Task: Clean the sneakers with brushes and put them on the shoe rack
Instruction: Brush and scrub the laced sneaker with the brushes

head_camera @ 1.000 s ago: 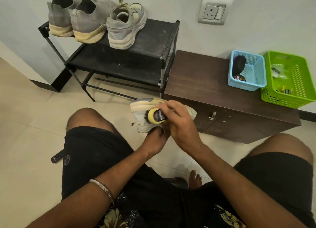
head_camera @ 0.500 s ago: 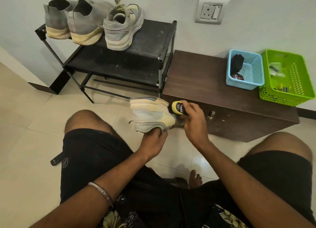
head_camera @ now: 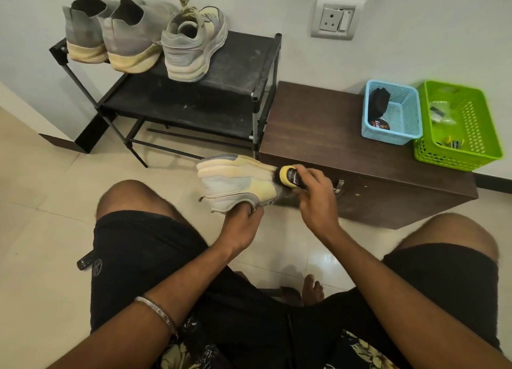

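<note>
Shoe rack (head_camera: 243,61): black, two shelves, against the wall; the top shelf carries three sneakers, with bare space at its right end, and the lower shelf shows no shoes.
Cabinet (head_camera: 318,136): low, dark wood, just right of the rack; bears two baskets.
Green basket (head_camera: 482,147): on the cabinet's right end, holding small items too unclear to name.
Blue basket (head_camera: 410,111): touching the green one, holding a dark object and a round tin.
Racked sneakers (head_camera: 191,47): three grey shoes with cream soles, heels toward the camera, side by side at the left of the top shelf; judged done and put away.
Held sneaker (head_camera: 238,180): grey and cream, off the rack, held on its side above the floor in front of the knees; judged to be the fourth and last.
Left hand (head_camera: 241,224): fingers curled round the sneaker's collar from below, holding it up.
Right hand (head_camera: 315,194): fingers closed round the brush, pressing it to the sneaker's toe end.
Brush (head_camera: 288,176): yellow and black, small, bristles against the shoe.
Progress: three of four shoes appear racked; brushing of this one is in hand.
Remaining: finish the brushing and set the shoe in the gap on the top shelf.
</note>
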